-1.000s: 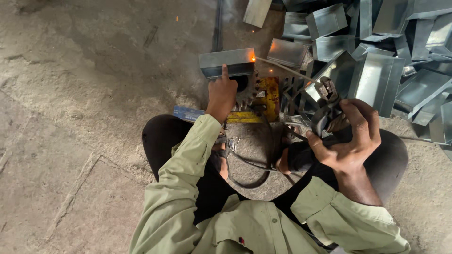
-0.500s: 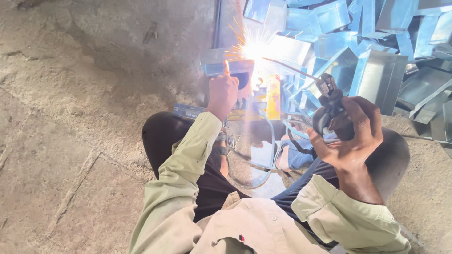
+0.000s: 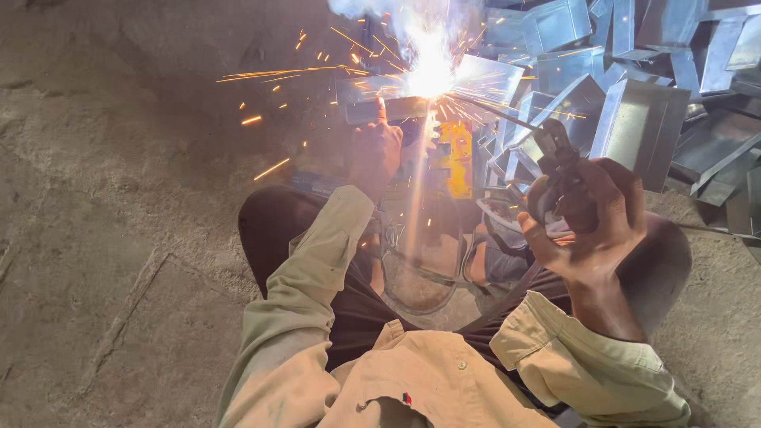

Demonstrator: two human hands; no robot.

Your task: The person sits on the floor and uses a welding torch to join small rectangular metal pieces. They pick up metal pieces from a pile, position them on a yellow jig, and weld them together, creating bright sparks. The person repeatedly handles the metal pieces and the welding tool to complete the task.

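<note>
The left hand (image 3: 376,154) presses down on a small metal box (image 3: 380,99), its fingers together and one fingertip on the box edge. A bright arc with flying sparks (image 3: 428,71) burns at the box's right end. The right hand (image 3: 590,218) is clamped around a welding holder (image 3: 555,154), whose rod (image 3: 491,109) reaches the arc, beside a pile of metal boxes (image 3: 634,87) on the floor.

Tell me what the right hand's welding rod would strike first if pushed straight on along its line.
The right hand aims its thin rod up-left at the bright arc on the grey folded sheet-metal piece that the left hand steadies. It would likely meet that piece first; glare hides the exact spot.
</note>
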